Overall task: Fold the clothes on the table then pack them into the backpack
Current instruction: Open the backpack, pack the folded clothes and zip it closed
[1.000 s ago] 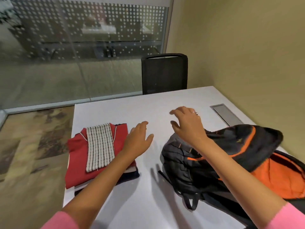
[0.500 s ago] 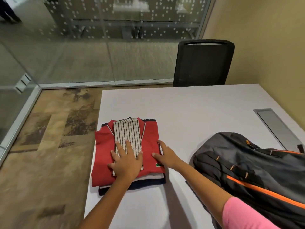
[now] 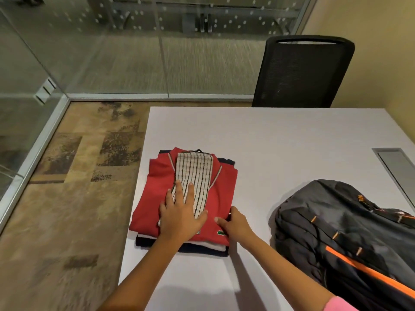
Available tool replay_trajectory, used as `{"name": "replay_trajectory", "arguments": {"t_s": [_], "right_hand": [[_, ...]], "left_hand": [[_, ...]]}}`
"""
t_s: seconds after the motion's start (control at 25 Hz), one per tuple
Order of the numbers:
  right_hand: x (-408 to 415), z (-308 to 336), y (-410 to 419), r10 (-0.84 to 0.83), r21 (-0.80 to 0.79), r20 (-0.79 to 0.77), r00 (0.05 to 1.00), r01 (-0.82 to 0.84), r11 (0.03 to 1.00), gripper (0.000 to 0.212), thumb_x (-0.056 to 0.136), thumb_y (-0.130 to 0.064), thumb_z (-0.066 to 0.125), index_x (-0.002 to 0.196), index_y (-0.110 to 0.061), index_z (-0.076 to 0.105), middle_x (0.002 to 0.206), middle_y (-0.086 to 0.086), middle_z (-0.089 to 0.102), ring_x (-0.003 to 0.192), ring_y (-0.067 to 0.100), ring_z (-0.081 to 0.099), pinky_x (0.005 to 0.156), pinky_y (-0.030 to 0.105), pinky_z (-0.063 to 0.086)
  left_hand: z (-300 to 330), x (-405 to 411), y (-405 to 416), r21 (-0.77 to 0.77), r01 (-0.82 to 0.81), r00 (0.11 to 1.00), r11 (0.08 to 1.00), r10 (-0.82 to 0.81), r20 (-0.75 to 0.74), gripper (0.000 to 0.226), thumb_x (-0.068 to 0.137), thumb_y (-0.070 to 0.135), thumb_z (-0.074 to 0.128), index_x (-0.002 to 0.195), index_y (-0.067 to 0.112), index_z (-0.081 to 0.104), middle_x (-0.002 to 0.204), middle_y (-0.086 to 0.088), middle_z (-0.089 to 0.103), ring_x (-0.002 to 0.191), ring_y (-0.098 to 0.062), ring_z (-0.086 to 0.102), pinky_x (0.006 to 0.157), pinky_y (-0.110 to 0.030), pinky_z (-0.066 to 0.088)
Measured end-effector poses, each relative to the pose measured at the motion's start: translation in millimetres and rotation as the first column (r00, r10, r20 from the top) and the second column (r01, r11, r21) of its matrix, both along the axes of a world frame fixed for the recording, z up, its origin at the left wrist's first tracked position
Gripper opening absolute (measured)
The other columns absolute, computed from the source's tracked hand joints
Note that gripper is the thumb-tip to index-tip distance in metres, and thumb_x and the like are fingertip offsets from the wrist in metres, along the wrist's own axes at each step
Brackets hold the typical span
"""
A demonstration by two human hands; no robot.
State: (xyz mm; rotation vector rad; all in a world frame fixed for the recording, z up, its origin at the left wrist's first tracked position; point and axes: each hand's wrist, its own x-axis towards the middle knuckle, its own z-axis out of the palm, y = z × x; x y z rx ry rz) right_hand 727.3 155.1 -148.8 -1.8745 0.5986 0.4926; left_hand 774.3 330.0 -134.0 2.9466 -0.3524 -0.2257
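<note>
Evidently the folding is done: a stack of folded soft cloth garments sits at the near left corner of the white table.

Count, top down:
- one cream towel with dark stripes
- one red polo shirt with a small green logo
- one white layer, edge only
- one navy layer, edge only

Four layers visible; more may be hidden.

The left hand lies flat on top, fingers straight and spread, pressing down. The right hand is at the stack's near right corner, thumb on the red shirt; its other fingers are hidden, so grip unclear.

Handling judgement: light, limp, compressible; layers could slide or unfold if lifted by one edge. Best hold is probably one hand under the navy bottom layer and one on top.

One grey fabric backpack with orange trim lies to the right, apart from the stack.
</note>
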Motion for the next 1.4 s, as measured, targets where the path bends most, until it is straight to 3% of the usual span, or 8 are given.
{"name": "replay_trajectory", "arguments": {"t_s": [0.16, 0.32, 0.6, 0.68, 0.8, 0.92, 1.04, 1.4], "right_hand": [[-40.8, 1.1, 26.7, -0.056, 0.081, 0.042, 0.998, 0.052, 0.995, 0.033, 0.084, -0.022, 0.072, 0.112, -0.018, 0.056, 0.103, -0.004, 0.066, 0.079, -0.002, 0.061, 0.063, 0.008, 0.048], [-64.8, -0.4, 61.4, -0.087, 0.101, -0.076, 0.993, 0.094, 0.99, 0.028, 0.089, -0.036, 0.063, 0.099, -0.011, 0.056, 0.083, 0.008, 0.071, 0.061, 0.018, 0.065, 0.064, 0.035, 0.058], [-10.1, 65.2, -11.1, 0.496, 0.011, -0.402, 0.77, -0.538, 0.843, 0.022, 0.088, -0.014, 0.049, 0.084, -0.006, 0.069, 0.08, 0.01, 0.068, 0.061, 0.017, 0.059, 0.049, 0.021, 0.044], [22.6, 84.4, -41.5, 0.368, -0.235, -0.255, 0.894, -0.427, 0.873, 0.016, 0.086, -0.02, 0.056, 0.075, -0.012, 0.065, 0.077, 0.005, 0.07, 0.06, 0.014, 0.059, 0.056, 0.025, 0.05], [62.3, 100.5, -71.0, 0.176, -0.29, 0.014, 0.984, -0.164, 0.943, 0.051, 0.083, -0.053, 0.064, 0.115, -0.014, 0.058, 0.111, 0.005, 0.063, 0.1, 0.019, 0.061, 0.08, 0.031, 0.048], [92.6, 94.1, -75.8, 0.241, -0.063, -0.145, 0.96, -0.252, 0.966, 0.101, 0.074, -0.064, 0.066, 0.149, -0.012, 0.022, 0.149, 0.01, 0.036, 0.133, 0.028, 0.04, 0.098, 0.036, 0.036], [112.5, 73.3, -71.9, 0.364, 0.02, -0.239, 0.9, -0.371, 0.929, 0.125, 0.056, -0.074, 0.073, 0.149, -0.013, 0.016, 0.143, 0.006, 0.042, 0.122, 0.025, 0.047, 0.092, 0.034, 0.039], [137.5, 38.6, -64.3, 0.354, 0.146, -0.202, 0.913, -0.33, 0.933, 0.093, 0.056, -0.053, 0.085, 0.125, -0.013, 0.038, 0.116, 0.007, 0.062, 0.102, 0.023, 0.065, 0.09, 0.04, 0.055]], "left_hand": [[-3.4, 19.2, 28.2, 0.015, 0.402, 0.914, 0.916, -0.402, 0.048, 0.086, 0.075, 0.07, 0.044, 0.149, 0.027, 0.029, 0.157, -0.009, 0.025, 0.135, -0.039, 0.037, 0.096, -0.056, 0.044], [6.1, 34.9, 40.9, 0.031, 0.583, 0.812, 0.812, -0.583, 0.003, 0.083, 0.082, 0.075, 0.036, 0.152, 0.036, 0.014, 0.161, 0.002, 0.01, 0.144, -0.031, 0.023, 0.105, -0.05, 0.034], [10.1, 20.9, 14.8, 0.126, 0.297, 0.95, 0.947, -0.306, 0.062, 0.06, 0.096, 0.056, 0.022, 0.138, 0.024, 0.05, 0.141, -0.003, 0.052, 0.119, -0.032, 0.058, 0.089, -0.064, 0.043], [9.4, 12.7, 3.2, 0.102, 0.191, 0.977, 0.976, -0.199, 0.074, 0.058, 0.092, 0.052, 0.03, 0.136, 0.022, 0.054, 0.138, -0.008, 0.055, 0.119, -0.033, 0.057, 0.091, -0.062, 0.042], [6.0, 5.3, 2.7, 0.054, 0.14, 0.98, 0.989, -0.146, 0.138, 0.056, 0.093, 0.05, 0.032, 0.139, 0.023, 0.049, 0.143, -0.008, 0.05, 0.127, -0.03, 0.051, 0.096, -0.056, 0.04], [2.7, 1.9, 7.8, 0.028, 0.126, 0.977, 0.992, -0.129, 0.169, 0.054, 0.094, 0.049, 0.036, 0.141, 0.024, 0.046, 0.147, -0.005, 0.045, 0.131, -0.027, 0.046, 0.098, -0.05, 0.04], [-2.0, 1.1, 11.9, -0.009, 0.129, 0.976, 0.992, -0.126, 0.177, 0.055, 0.094, 0.048, 0.036, 0.143, 0.024, 0.043, 0.15, -0.004, 0.041, 0.134, -0.025, 0.043, 0.1, -0.049, 0.038], [-12.0, 0.8, 17.9, -0.059, 0.118, 0.973, 0.991, -0.103, 0.209, 0.057, 0.093, 0.049, 0.038, 0.143, 0.023, 0.043, 0.152, -0.002, 0.038, 0.136, -0.022, 0.041, 0.102, -0.047, 0.035]]}}
